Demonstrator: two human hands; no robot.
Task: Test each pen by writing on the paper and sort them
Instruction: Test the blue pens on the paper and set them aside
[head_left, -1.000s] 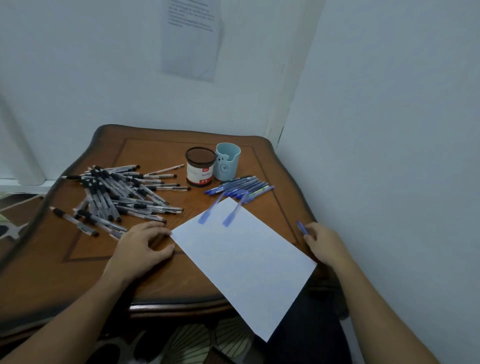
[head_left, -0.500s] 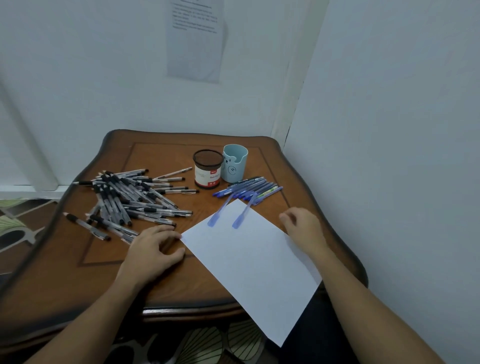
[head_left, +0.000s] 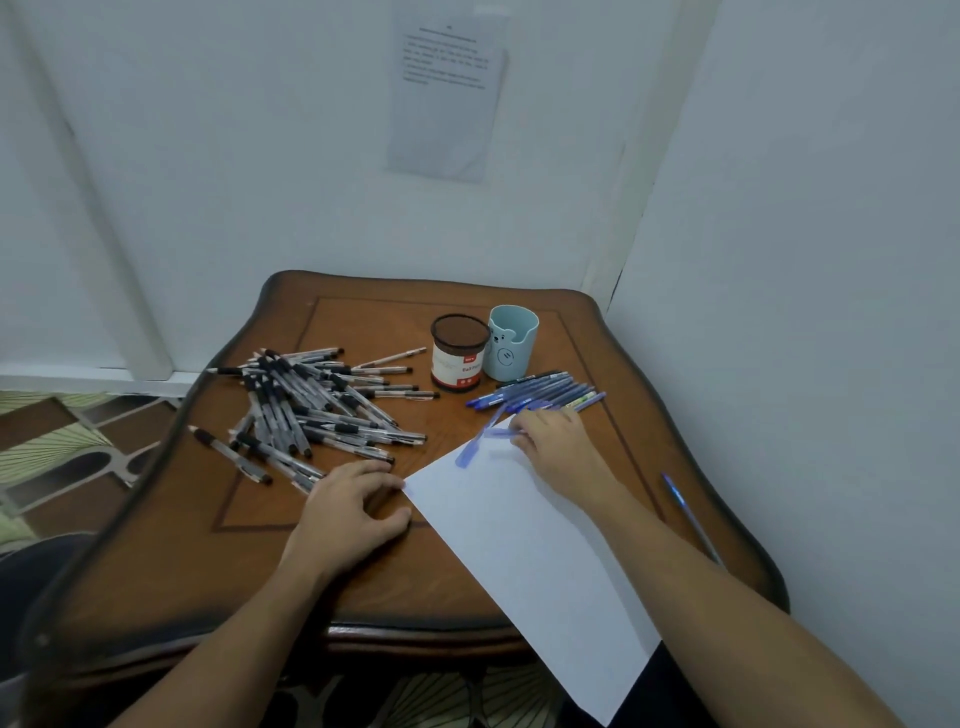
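A white paper sheet (head_left: 524, 545) lies diagonally on the wooden table (head_left: 363, 582), its near corner hanging over the front edge. My right hand (head_left: 556, 447) is at the sheet's far corner, fingertips pinching a blue pen (head_left: 496, 431) that lies across the paper; the view is blurred there. A second blue pen (head_left: 475, 441) lies beside it. My left hand (head_left: 353, 504) rests on the table, touching the sheet's left corner. A heap of black-grip pens (head_left: 311, 405) covers the table's left. A row of blue pens (head_left: 540, 395) lies behind my right hand.
A brown-lidded pen tub (head_left: 458, 353) and a light-blue cup (head_left: 511, 343) stand at the back middle. One blue pen (head_left: 685, 514) lies alone near the table's right edge. Walls close in behind and on the right.
My right hand left a blue pen at the table's right edge and moved left and forward to the paper's far corner, where one blue pen has turned under its fingers. Left hand stayed.
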